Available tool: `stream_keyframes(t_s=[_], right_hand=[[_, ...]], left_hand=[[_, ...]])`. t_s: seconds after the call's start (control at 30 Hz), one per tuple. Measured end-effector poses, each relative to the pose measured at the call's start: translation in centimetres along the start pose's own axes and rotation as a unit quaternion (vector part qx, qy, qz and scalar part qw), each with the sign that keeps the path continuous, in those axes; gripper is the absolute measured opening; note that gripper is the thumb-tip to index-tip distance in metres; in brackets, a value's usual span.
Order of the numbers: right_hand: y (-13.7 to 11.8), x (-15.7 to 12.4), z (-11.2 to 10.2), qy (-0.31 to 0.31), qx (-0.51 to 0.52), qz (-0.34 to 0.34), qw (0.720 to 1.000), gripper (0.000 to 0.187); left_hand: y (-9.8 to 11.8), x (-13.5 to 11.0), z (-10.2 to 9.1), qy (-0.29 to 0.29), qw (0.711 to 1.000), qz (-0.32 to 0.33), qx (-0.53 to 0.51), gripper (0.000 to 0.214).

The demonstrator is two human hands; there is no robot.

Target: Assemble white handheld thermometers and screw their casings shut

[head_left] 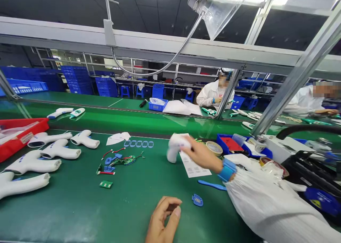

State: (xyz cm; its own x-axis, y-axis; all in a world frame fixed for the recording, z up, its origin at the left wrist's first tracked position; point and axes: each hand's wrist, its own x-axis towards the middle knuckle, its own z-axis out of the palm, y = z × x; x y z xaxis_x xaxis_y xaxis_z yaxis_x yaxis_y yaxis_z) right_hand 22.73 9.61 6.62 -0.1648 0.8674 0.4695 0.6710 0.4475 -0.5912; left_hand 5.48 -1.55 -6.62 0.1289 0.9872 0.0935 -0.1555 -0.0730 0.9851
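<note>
Rightward, a blue bin (219, 142) holds something red (231, 145); right hand (201, 155) clasps white housing (174, 147), left hand (163, 220) half-spread.

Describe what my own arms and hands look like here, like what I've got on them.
Your right arm wears a loose, wrinkled white sleeve, with a blue band around the wrist. Your right hand has no glove, nor does your left hand. The left sleeve is out of view.

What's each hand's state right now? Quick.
Left hand: open, fingers loosely curled, nothing visible in its grasp.
Right hand: closed on a white casing, both blurred.
</note>
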Motion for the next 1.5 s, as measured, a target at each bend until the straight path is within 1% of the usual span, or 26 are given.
stream_keyframes(t_s=[0.03, 0.07, 0.17, 0.2, 0.33, 0.37, 0.43, 0.47, 0.5, 0.6, 0.63, 0.67, 0.7, 0.77, 0.8, 0.9, 0.93, 1.03, 1.07, 1.1, 1.17, 1.23, 1.33, 1.37, 1.5], right_hand=[[0.2, 0.1, 0.3, -0.027, -0.009, 0.001, 1.000, 0.038], [0.3, 0.1, 0.4, -0.039, -0.010, 0.001, 0.999, 0.037], [0.2, 0.2, 0.4, -0.006, -0.014, -0.003, 1.000, 0.044], [0.2, 0.2, 0.3, -0.005, -0.022, -0.006, 1.000, 0.045], [0.3, 0.3, 0.3, -0.072, -0.060, -0.009, 0.996, 0.035], [0.3, 0.4, 0.3, -0.070, -0.060, -0.006, 0.996, 0.036], [0.2, 0.5, 0.3, -0.018, -0.057, -0.005, 0.998, 0.044], [0.1, 0.5, 0.4, -0.004, -0.058, -0.011, 0.998, 0.047], [0.1, 0.5, 0.5, -0.008, -0.060, -0.019, 0.998, 0.048], [-0.2, 0.5, 0.6, -0.090, -0.075, -0.039, 0.992, 0.039], [-0.2, 0.6, 0.6, -0.106, -0.077, -0.039, 0.991, 0.036], [-0.3, 0.6, 0.6, -0.096, -0.075, -0.035, 0.992, 0.034], [-0.3, 0.7, 0.5, -0.070, -0.072, -0.030, 0.994, 0.034], [-0.2, 0.9, 0.4, -0.033, -0.062, -0.023, 0.997, 0.039], [-0.1, 0.9, 0.4, -0.034, -0.056, -0.024, 0.998, 0.039], [0.2, 0.9, 0.5, -0.087, -0.041, -0.030, 0.995, 0.029], [0.3, 0.9, 0.5, -0.091, -0.038, -0.029, 0.995, 0.029], [0.7, 1.0, 0.5, -0.036, -0.026, -0.012, 0.999, 0.037], [0.9, 1.1, 0.5, -0.027, -0.024, -0.006, 0.999, 0.038], [1.0, 1.1, 0.5, -0.033, -0.021, -0.002, 0.999, 0.036], [1.2, 1.2, 0.5, -0.073, -0.018, 0.002, 0.997, 0.028], [1.4, 1.3, 0.4, -0.094, -0.010, 0.004, 0.995, 0.028], [1.4, 1.2, 0.5, -0.067, 0.001, 0.012, 0.998, 0.036], [1.4, 1.1, 0.6, -0.069, 0.001, 0.017, 0.998, 0.036], [1.1, 0.6, 0.5, -0.121, -0.012, 0.037, 0.992, 0.025]], left_hand=[[0.0, 0.1, 0.0, -0.004, 1.000, 0.008, 0.009, 0.038], [0.1, 0.1, 0.0, -0.008, 1.000, 0.015, 0.016, 0.037], [0.2, 0.2, 0.0, -0.016, 0.999, 0.031, 0.026, 0.034], [0.3, 0.2, 0.0, -0.018, 0.999, 0.032, 0.027, 0.033], [0.5, 0.1, 0.0, -0.025, 0.998, 0.036, 0.038, 0.028], [0.5, 0.1, -0.1, -0.028, 0.998, 0.041, 0.045, 0.026], [0.6, 0.1, -0.2, -0.042, 0.996, 0.047, 0.065, 0.023], [0.6, 0.1, -0.4, -0.054, 0.994, 0.048, 0.077, 0.022], [0.7, 0.1, -0.5, -0.068, 0.992, 0.047, 0.091, 0.021], [0.9, 0.2, -0.8, -0.095, 0.986, 0.046, 0.130, 0.022], [0.9, 0.2, -0.9, -0.097, 0.985, 0.047, 0.138, 0.023], [1.0, 0.1, -1.0, -0.096, 0.984, 0.049, 0.144, 0.024], [1.0, 0.1, -1.0, -0.097, 0.983, 0.050, 0.148, 0.024], [1.0, 0.1, -0.9, -0.098, 0.983, 0.052, 0.146, 0.024], [1.0, 0.1, -0.8, -0.093, 0.984, 0.053, 0.139, 0.024], [0.8, 0.0, -0.4, -0.065, 0.991, 0.053, 0.109, 0.024], [0.8, 0.0, -0.3, -0.056, 0.992, 0.052, 0.100, 0.024], [0.9, -0.1, 0.0, -0.048, 0.994, 0.050, 0.089, 0.023], [0.9, -0.1, 0.0, -0.048, 0.994, 0.050, 0.089, 0.023], [0.9, -0.1, 0.0, -0.049, 0.993, 0.051, 0.091, 0.023], [1.0, -0.1, -0.3, -0.053, 0.992, 0.052, 0.098, 0.023], [1.1, 0.1, -0.5, -0.073, 0.990, 0.051, 0.113, 0.023], [1.1, 0.1, -0.6, -0.096, 0.986, 0.046, 0.132, 0.023], [0.9, 0.1, -0.6, -0.094, 0.986, 0.046, 0.131, 0.024], [0.2, -0.2, -0.1, -0.048, 0.992, 0.047, 0.103, 0.027]])
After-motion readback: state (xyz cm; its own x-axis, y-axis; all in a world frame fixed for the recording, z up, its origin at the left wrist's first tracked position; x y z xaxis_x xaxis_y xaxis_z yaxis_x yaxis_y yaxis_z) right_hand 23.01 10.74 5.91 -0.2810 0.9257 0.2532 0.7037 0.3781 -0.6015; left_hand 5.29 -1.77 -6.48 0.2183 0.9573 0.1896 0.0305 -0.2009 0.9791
